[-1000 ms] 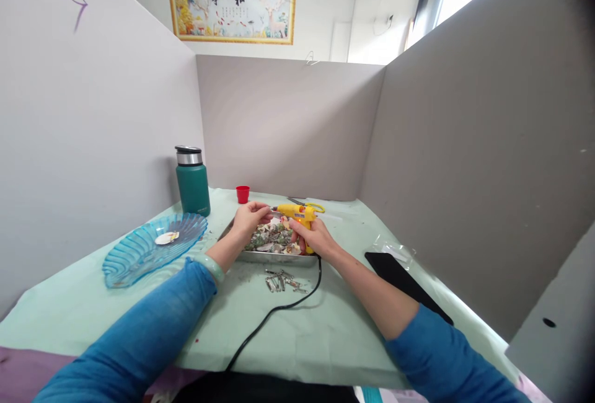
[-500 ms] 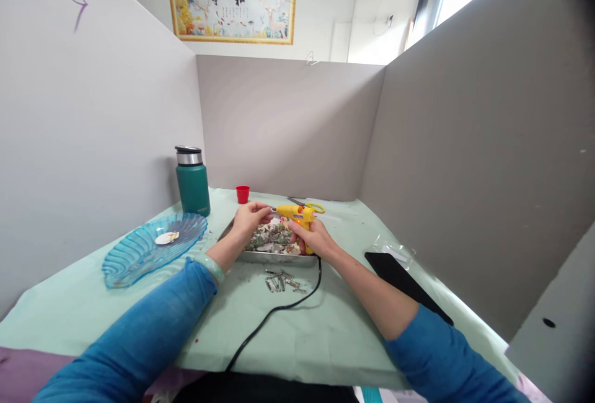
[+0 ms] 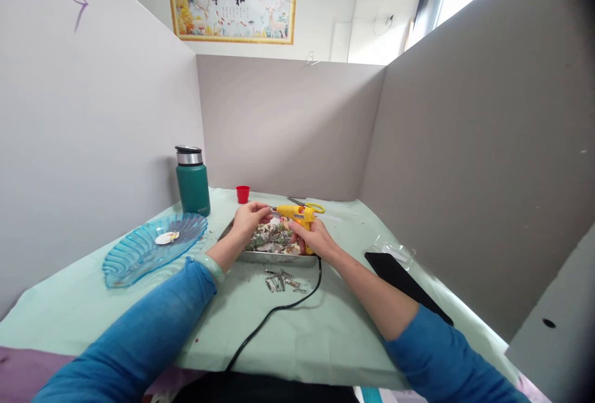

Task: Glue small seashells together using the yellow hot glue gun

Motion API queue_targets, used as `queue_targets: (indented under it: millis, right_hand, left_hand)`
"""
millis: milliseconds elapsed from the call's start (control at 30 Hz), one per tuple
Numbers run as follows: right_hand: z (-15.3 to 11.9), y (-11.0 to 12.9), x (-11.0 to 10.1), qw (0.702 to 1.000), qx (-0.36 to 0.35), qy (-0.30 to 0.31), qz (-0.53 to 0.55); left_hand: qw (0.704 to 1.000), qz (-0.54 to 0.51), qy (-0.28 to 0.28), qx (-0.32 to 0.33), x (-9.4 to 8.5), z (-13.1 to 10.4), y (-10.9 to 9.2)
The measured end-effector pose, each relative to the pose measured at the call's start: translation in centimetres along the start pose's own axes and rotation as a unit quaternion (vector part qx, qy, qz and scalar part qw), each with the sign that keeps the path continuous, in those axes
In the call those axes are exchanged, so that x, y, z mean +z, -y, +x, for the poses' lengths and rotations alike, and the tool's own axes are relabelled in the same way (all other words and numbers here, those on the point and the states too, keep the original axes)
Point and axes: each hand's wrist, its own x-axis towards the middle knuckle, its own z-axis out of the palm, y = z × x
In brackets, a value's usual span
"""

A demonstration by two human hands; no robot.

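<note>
A yellow hot glue gun (image 3: 296, 212) is gripped in my right hand (image 3: 317, 239), its nozzle pointing left. At the nozzle tip, my left hand (image 3: 251, 217) is closed in a pinch; whatever lies between its fingertips is too small or hidden to name. Both hands are above a metal tray (image 3: 279, 258) filled with small shells (image 3: 274, 237). From the gun's handle a black cord (image 3: 279, 309) runs down to the table's front edge. In front of the tray lies a loose pile of small metal pins or clips (image 3: 282, 281).
On the left are a blue shell-shaped dish (image 3: 134, 260) with a pale shell piece (image 3: 167, 238) in it and a green bottle (image 3: 193, 186). A red cup (image 3: 242, 194) and yellow-handled scissors (image 3: 316, 208) sit behind. A black flat strip (image 3: 404, 285) and clear plastic bag (image 3: 395, 251) lie right.
</note>
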Motion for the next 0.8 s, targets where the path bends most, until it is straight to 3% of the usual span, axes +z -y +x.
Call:
queue_targets:
  millis: [800]
  right_hand:
    - [0.37, -0.64, 0.05, 1.0, -0.008, 0.002, 0.024]
  left_hand:
    - [1.0, -0.002, 0.002, 0.013, -0.08, 0.15, 0.21]
